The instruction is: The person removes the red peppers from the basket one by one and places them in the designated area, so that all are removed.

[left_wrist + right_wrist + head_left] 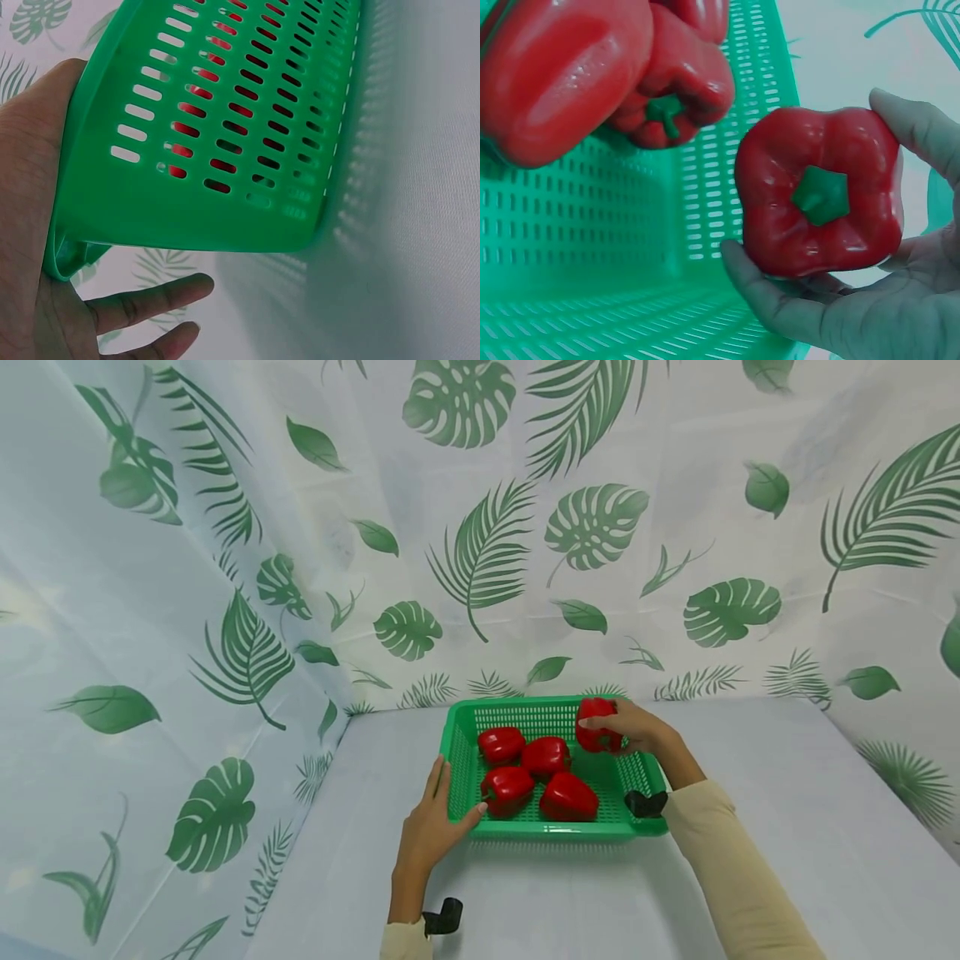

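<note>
A green perforated plastic basket (558, 830) has several glossy red bell peppers (547, 757) lying in its left and middle part. Over the basket's back right corner, my right hand (639, 728) grips another red bell pepper (596, 737) between thumb and fingers. In the right wrist view that pepper (772, 187) turns its green stem end to the camera. My left hand (429, 833) rests against the basket's front left corner, fingers straight along the outside and thumb at the rim. Two extended fingers (150, 304) show below the rim in the left wrist view.
The basket stands on a white-covered table (525, 902). Behind and to the left hang white sheets (360, 485) printed with green leaves. A dark strap piece (647, 804) on the right wrist overlaps the basket's right edge in the head view.
</note>
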The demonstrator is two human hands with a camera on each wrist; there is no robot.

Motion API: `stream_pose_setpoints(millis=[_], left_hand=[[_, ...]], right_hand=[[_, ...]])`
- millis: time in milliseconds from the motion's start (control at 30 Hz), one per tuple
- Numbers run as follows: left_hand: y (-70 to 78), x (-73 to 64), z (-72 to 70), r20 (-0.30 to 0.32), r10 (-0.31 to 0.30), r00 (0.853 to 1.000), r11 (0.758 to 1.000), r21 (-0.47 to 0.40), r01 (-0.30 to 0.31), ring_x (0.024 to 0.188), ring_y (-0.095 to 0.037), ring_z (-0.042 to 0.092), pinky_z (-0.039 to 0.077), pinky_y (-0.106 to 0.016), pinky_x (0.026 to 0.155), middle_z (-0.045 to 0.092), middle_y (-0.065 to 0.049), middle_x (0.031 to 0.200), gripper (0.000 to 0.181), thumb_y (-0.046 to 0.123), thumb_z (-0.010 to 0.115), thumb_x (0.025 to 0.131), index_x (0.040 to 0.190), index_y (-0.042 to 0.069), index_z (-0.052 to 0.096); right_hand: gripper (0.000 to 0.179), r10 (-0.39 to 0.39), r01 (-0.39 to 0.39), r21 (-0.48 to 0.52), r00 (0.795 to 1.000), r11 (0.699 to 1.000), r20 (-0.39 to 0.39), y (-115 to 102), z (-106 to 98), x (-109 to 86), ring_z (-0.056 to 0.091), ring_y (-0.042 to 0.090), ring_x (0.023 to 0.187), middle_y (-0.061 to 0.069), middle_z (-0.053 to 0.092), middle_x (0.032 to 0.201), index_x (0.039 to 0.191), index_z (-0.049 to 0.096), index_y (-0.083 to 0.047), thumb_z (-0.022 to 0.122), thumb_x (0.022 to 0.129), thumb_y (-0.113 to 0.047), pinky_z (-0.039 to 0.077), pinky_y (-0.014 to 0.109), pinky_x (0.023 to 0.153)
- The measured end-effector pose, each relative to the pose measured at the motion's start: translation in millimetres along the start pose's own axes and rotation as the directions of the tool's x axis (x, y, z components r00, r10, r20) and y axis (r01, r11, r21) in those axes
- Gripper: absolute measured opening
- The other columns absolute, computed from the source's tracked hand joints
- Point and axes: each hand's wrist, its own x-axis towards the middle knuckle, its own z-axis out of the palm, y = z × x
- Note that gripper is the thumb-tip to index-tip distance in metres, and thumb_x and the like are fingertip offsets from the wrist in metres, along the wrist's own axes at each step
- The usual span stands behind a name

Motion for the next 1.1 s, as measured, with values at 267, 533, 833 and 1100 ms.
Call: stream_pose_setpoints(millis=[267,533,833,1100], left_hand=[[-0.1,-0.8,0.6,0.001,-0.003,1.000,1.000,-0.009,0.003,0.115,-0.032,0.063,0.054,-0.035,0.062,0.013,0.007,0.165,0.098,0.076,0.050,0.084,0.156,0.015,0.024],[1.3,-2.2,-0.4,-0.006,0.002,1.000,1.000,-0.007,-0.002,0.115,-0.033,0.062,0.056,-0.040,0.065,0.014,0.005,0.165,0.097,0.075,0.051,0.084,0.156,0.014,0.024],[-0.3,-1.6,1.0,-0.006,0.001,1.000,1.000,-0.019,-0.001,0.116,-0.034,0.062,0.056,-0.042,0.067,0.015,0.005,0.165,0.097,0.074,0.051,0.085,0.156,0.015,0.024],[-0.3,-0.1,0.8,-0.011,0.007,1.000,1.000,-0.013,-0.007,0.118,-0.034,0.061,0.057,-0.045,0.070,0.014,0.006,0.165,0.097,0.074,0.050,0.085,0.156,0.015,0.024]], right_hand=[[0.087,-0.030,0.033,0.054,0.998,0.998,-0.046,1.1,-6.2,-5.3,0.037,0.045,0.132,0.031,0.030,0.147,0.149,0.012,0.009,0.061,0.094,-0.037,0.050,0.051,0.098],[0.088,-0.096,0.102,0.085,0.992,0.991,-0.076,10.9,-15.6,-8.8,0.038,0.042,0.132,0.029,0.031,0.149,0.151,0.013,0.007,0.061,0.094,-0.041,0.047,0.049,0.102],[0.073,-0.215,0.246,0.284,0.967,0.927,-0.135,18.2,-30.9,-21.9,0.040,0.029,0.123,0.009,0.037,0.137,0.150,0.015,-0.002,0.058,0.098,-0.031,0.057,0.041,0.086],[0.061,-0.301,0.323,0.236,0.945,0.917,-0.126,26.0,-43.7,-32.6,0.041,0.023,0.122,-0.002,0.039,0.134,0.149,0.020,-0.007,0.052,0.101,-0.026,0.054,0.043,0.093]])
